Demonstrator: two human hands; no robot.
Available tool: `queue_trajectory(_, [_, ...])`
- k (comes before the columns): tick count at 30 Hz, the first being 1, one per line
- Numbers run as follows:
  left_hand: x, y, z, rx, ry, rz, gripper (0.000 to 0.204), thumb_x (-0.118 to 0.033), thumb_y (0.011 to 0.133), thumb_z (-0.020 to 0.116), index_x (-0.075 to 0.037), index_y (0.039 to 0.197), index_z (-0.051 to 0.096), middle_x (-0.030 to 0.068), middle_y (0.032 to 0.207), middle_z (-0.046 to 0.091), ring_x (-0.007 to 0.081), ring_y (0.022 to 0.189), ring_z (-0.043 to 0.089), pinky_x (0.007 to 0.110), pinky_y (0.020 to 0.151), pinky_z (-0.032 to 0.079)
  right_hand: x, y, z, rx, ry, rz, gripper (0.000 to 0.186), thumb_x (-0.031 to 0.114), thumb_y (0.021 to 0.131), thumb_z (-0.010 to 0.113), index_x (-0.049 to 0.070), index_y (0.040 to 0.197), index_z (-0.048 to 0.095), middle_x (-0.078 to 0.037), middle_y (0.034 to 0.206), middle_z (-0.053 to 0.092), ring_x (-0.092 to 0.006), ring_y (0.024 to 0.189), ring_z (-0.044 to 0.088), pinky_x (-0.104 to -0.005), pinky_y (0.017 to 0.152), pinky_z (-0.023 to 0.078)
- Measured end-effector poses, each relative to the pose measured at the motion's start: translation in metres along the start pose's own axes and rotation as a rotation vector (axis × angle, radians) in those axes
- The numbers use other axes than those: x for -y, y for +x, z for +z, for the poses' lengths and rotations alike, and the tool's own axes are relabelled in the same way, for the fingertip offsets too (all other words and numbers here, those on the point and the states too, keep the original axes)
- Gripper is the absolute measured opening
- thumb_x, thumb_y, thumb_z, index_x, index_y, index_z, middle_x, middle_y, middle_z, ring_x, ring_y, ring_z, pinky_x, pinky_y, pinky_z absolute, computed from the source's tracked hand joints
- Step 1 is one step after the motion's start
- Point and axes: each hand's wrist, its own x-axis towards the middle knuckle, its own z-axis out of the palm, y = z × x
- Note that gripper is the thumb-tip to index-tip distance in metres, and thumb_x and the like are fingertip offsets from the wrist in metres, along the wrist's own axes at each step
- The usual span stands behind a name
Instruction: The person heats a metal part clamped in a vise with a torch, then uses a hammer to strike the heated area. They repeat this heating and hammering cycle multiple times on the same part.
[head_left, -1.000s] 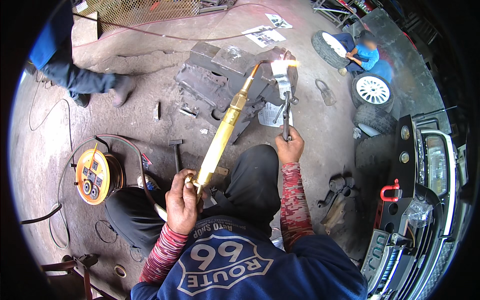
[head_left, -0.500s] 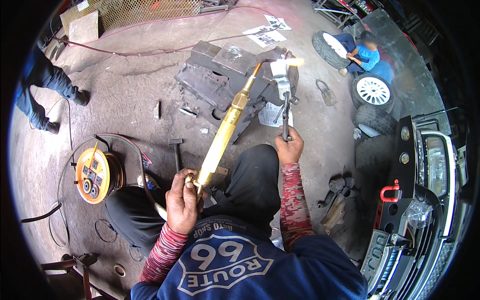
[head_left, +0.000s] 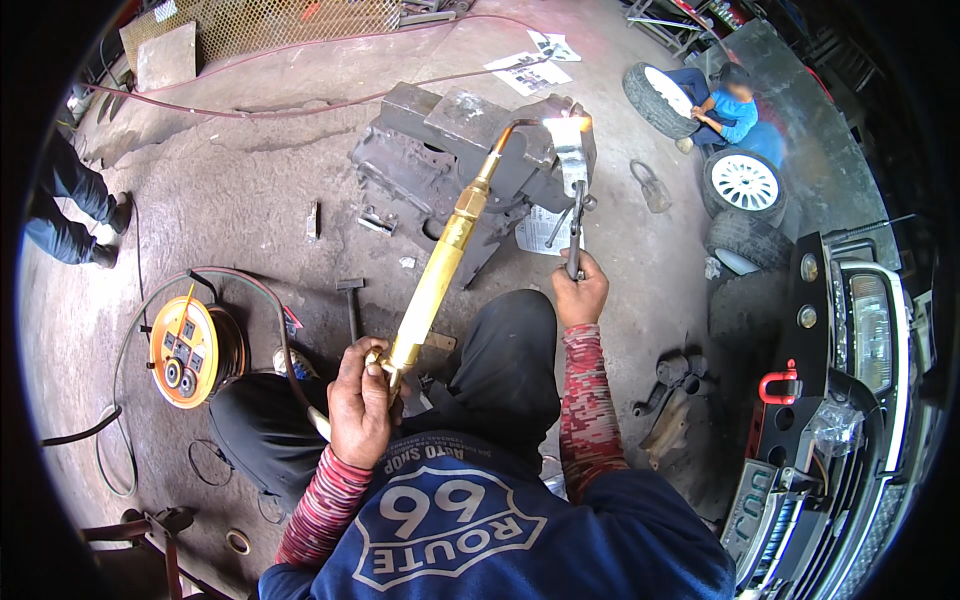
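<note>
My left hand [head_left: 360,410] is closed around the valve end of a brass gas torch [head_left: 437,280], with a hose trailing from its base. The torch reaches up and away, and its bent copper tip points right. A bright flame [head_left: 562,123] plays over the top end of a bent metal strip [head_left: 570,160]. Dark locking pliers or tongs [head_left: 575,232] clamp the strip's lower end; their exact kind is hard to make out. My right hand [head_left: 580,292] grips their handles. Beneath the strip stands a heavy steel block [head_left: 430,150].
An orange cable reel [head_left: 186,350] and a hammer [head_left: 351,308] lie at left. Wheels [head_left: 745,185] and a seated person [head_left: 730,112] are at far right, a vehicle front [head_left: 860,330] at near right. Another person's legs [head_left: 75,200] stand at far left. Hoses [head_left: 300,108] cross the floor.
The strip has shifted slightly down and right, with the flame now spread against its top end. The person at far left has stepped further left. Both my hands keep their grips.
</note>
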Motion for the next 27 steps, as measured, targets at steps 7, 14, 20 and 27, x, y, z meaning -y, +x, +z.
queue_trajectory(7, [-0.0022, 0.0001, 0.0000, 0.003, -0.016, -0.040, 0.034, -0.028, 0.112, 0.040, -0.001, 0.128, 0.054, 0.0029, 0.070, 0.065, 0.0057, 0.049, 0.053, 0.021, 0.046, 0.042, -0.0016, -0.0002, 0.0012, 0.009, -0.019, -0.014, 0.030, 0.013, 0.073, 0.070, 0.003, 0.101, 0.075, -0.012, 0.075, 0.070, -0.0211, 0.069, 0.067, -0.0369, 0.071, 0.053])
queue_trajectory(14, [-0.0012, -0.0001, 0.0002, 0.007, -0.004, -0.002, 0.035, -0.029, 0.112, 0.040, -0.001, 0.128, 0.054, 0.0024, 0.070, 0.064, 0.0055, 0.049, 0.052, 0.021, 0.046, 0.041, 0.0035, -0.0021, 0.0013, 0.022, -0.033, -0.013, 0.030, 0.014, 0.073, 0.071, 0.004, 0.101, 0.075, -0.013, 0.077, 0.071, -0.0226, 0.071, 0.069, -0.0372, 0.072, 0.053])
queue_trajectory(20, [-0.0007, -0.0004, 0.0008, 0.010, -0.009, -0.004, 0.034, -0.028, 0.112, 0.040, -0.002, 0.128, 0.054, 0.0024, 0.070, 0.064, 0.0053, 0.049, 0.052, 0.021, 0.046, 0.041, 0.0055, -0.0028, 0.0003, 0.017, -0.076, -0.030, 0.030, 0.014, 0.073, 0.070, 0.005, 0.101, 0.075, -0.013, 0.077, 0.071, -0.0250, 0.070, 0.069, -0.0379, 0.071, 0.053])
queue_trajectory(27, [-0.0016, -0.0007, 0.0016, 0.011, 0.004, -0.001, 0.034, -0.029, 0.112, 0.040, -0.002, 0.127, 0.054, 0.0024, 0.069, 0.065, 0.0052, 0.049, 0.053, 0.021, 0.046, 0.042, 0.0012, -0.0037, 0.0006, 0.018, -0.091, -0.002, 0.031, 0.014, 0.073, 0.070, 0.005, 0.102, 0.075, -0.014, 0.077, 0.071, -0.0270, 0.070, 0.070, -0.0384, 0.070, 0.053])
